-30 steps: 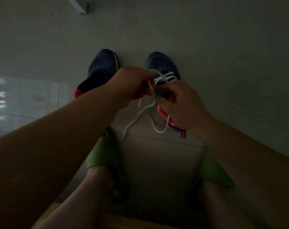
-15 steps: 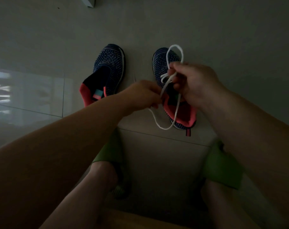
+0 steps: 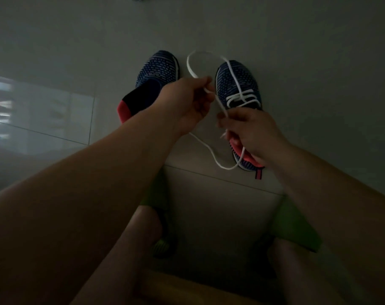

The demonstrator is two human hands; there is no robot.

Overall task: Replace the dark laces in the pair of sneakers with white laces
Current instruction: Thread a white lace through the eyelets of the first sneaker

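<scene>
Dim light, colours muted. Nearest the camera: two bare legs, feet in green slippers, left slipper (image 3: 158, 194) and right slipper (image 3: 295, 225), on a pale tiled floor (image 3: 209, 205).

Right hand (image 3: 251, 133): fingers curled, thumb and forefinger pinching the white lace (image 3: 232, 73) just behind the laced part of the right sneaker (image 3: 235, 80). The hand sits over the sneaker's pink-lined opening and hides most of it. Below the fingers a slack length of lace hangs down, sweeps in a curve across the floor on the hand's left side and runs up under the left wrist.

Left hand (image 3: 187, 102): fingers curled, thumb and forefinger pinching the same lace slightly beyond and left of the right hand's fingers. The two pinch points are near each other but not touching. Beyond the left fingertips the lace rises in an open loop, arcs over the gap between the two shoes and comes down across the toe of the right sneaker to its crossed rows.

Right sneaker: dark blue knit, upright on the floor, toe pointing away; several white rows already threaded, probably three, the blur prevents a firm count.

Left sneaker (image 3: 156, 71): beyond the left wrist, same knit, red heel collar, no lace visible in it. It stands beside the right sneaker, apart.
</scene>
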